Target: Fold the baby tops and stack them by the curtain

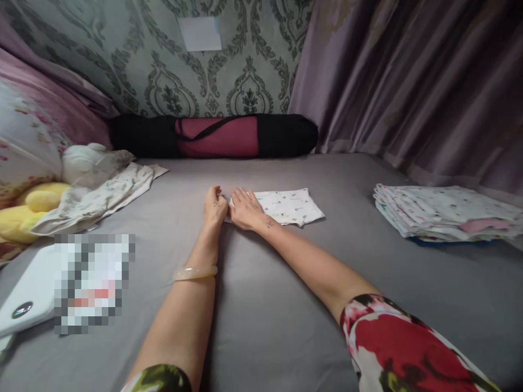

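Note:
A white cloth with a small scattered print (288, 207) lies folded flat on the grey bed sheet in front of me. My right hand (246, 209) rests palm down on the cloth's left part, its fingers stretched out. Beside it, my left hand (215, 207) is closed at the cloth's left edge and seems to pinch that edge; its fingertips are partly hidden. A pale bangle (196, 273) circles my left forearm.
On the right sits a stack of folded printed cloths (441, 209). To the left are a white device (35, 288), a blurred-out item (96, 283), a crumpled cloth (104, 198) and a yellow plush toy (44, 198). A black and maroon roll bag (216, 136) lies along the wall.

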